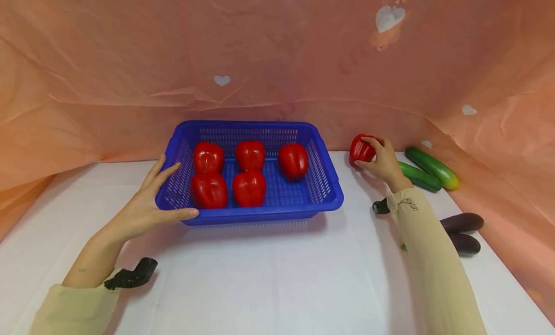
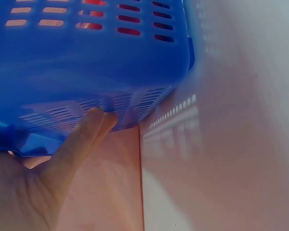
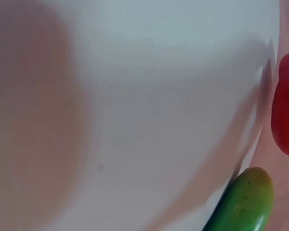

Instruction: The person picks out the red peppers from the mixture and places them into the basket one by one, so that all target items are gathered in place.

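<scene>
My left hand (image 1: pixel 143 212) is at the left end of a blue plastic basket (image 1: pixel 256 213), its fingers spread. The thumb lies along the front rim and the fingers reach over and beside the left wall; the left wrist view shows fingers (image 2: pixel 82 132) touching the outer wall. Several red bell peppers (image 1: pixel 249 188) sit inside, mostly toward the left. To the right of the basket, my right hand (image 1: pixel 383 161) grips another red bell pepper (image 1: pixel 361 151) between thumb and fingers. Only part of this bell pepper (image 3: pixel 288 108) shows in the right wrist view, and whether it touches the table cannot be told.
Two green cucumbers (image 1: pixel 433 167) lie just right of my right hand. Dark eggplants (image 1: pixel 463 223) lie nearer, partly behind my right sleeve. A white cloth (image 1: pixel 260 277) covers the table, and an orange sheet (image 1: pixel 277 50) hangs along the back and sides.
</scene>
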The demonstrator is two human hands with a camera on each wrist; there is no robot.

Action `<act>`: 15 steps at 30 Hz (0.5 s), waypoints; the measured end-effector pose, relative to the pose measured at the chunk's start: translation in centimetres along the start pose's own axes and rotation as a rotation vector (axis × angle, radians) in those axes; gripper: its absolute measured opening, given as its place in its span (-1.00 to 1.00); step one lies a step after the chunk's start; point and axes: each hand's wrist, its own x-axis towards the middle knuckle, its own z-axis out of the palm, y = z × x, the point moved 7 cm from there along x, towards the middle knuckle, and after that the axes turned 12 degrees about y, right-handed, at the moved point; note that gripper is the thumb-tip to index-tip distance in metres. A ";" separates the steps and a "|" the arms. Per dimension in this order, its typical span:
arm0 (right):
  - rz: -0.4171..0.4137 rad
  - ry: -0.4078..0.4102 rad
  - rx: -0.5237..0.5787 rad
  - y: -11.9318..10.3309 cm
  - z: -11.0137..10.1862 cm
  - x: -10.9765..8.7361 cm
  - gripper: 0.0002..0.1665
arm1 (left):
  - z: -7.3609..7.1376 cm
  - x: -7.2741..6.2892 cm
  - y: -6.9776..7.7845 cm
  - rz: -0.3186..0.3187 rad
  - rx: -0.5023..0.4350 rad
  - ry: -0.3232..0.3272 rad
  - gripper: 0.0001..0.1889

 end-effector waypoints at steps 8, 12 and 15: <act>-0.083 0.051 -0.008 -0.9 -0.9 -0.2 -0.17 | -0.1 0.2 0.0 0.011 -0.011 0.004 0.14; -0.118 0.059 -0.015 -1.3 -1.3 -0.7 -0.18 | 0.0 0.2 -0.1 0.005 -0.008 -0.002 0.14; -0.129 0.056 -0.022 -1.5 -1.4 -1.0 -0.16 | 0.0 0.1 -0.1 0.005 -0.006 -0.004 0.14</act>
